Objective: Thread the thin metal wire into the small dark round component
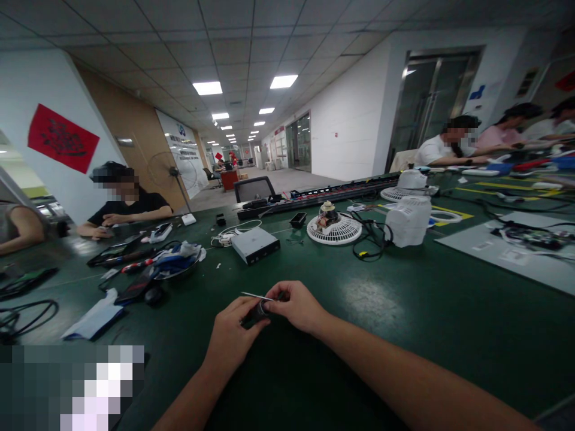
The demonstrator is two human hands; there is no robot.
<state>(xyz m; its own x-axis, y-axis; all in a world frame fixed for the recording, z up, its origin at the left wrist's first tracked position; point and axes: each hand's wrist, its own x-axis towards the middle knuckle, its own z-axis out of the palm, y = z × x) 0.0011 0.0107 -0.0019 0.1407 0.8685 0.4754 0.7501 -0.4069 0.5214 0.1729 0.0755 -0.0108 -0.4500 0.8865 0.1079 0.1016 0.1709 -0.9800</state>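
Observation:
Above the near middle of the green table, my two hands meet around a small dark round part (pixel 261 309). My left hand (pixel 231 330) is closed on its left side, thumb below and fingers above. My right hand (pixel 297 306) is closed in a pinch at the part's right side. A thin, pointed metal rod (pixel 254 295) sticks out leftward from the right fingers, just over the part. The fingers cover most of the part, so its exact kind does not show.
Beyond my hands lie a silver optical drive (pixel 255 244), a white fan grille with a motor (pixel 334 230) and a white plastic housing (pixel 408 221). Cables and tools (pixel 153 263) clutter the left. A grey board (pixel 512 248) lies right. Other people sit at both sides.

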